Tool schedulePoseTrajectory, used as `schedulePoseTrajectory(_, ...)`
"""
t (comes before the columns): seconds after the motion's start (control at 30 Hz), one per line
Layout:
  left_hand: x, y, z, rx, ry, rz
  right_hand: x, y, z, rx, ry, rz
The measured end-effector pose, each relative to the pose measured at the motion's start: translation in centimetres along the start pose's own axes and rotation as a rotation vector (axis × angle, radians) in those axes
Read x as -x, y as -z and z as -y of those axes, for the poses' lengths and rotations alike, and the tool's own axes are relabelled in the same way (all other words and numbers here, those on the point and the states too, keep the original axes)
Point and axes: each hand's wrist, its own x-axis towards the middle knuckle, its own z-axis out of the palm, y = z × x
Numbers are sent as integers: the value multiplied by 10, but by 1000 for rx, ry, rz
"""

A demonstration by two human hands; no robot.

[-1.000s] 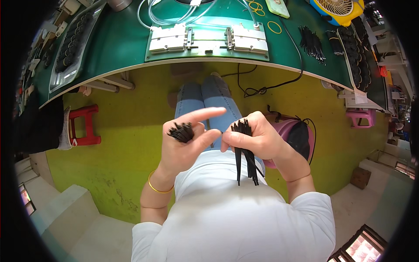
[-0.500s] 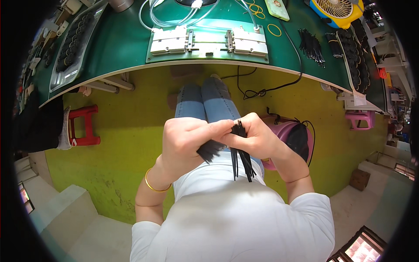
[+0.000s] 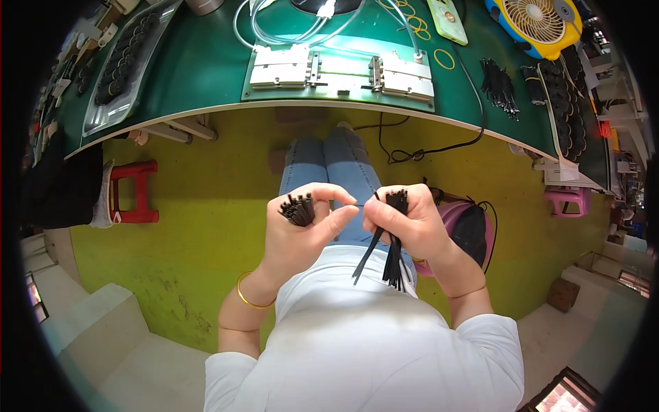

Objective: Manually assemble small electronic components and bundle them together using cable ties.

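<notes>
My left hand (image 3: 292,237) is closed around a bundle of thin black wire-like strands (image 3: 297,210), their cut ends showing at the curled fingers. Its thumb and index fingertips meet in front of my lap, close to my other hand. My right hand (image 3: 415,226) grips a second bundle of black strands (image 3: 393,264) that hangs down below the palm. From between its thumb and index finger, one or a few strands slant apart from the rest. Whether the left fingertips hold a strand end is too small to tell.
Ahead is a green table (image 3: 199,79) with a metal fixture (image 3: 340,75), a black strand pile (image 3: 500,89), yellow rings (image 3: 444,59), a phone-like green object (image 3: 447,20) and a fan (image 3: 535,24). Trays of black parts stand left and right. A red stool (image 3: 137,192) is at left.
My hands have drawn apart. The left one has turned so its bundle's ends face up, and some strands in the right hand now slant away from its bundle. The view has shifted slightly.
</notes>
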Motion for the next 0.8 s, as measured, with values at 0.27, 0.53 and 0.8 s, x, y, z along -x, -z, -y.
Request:
schedulePoseTrajectory(0.27,-1,0,6,103,-136,-68,3,-1,9,-159,-86,91)
schedulePoseTrajectory(0.53,0,3,4,73,-184,-18,3,0,14,-246,-170,158)
schedulePoseTrajectory(0.8,-8,0,7,194,-21,-87,-7,6,18,-188,-147,78)
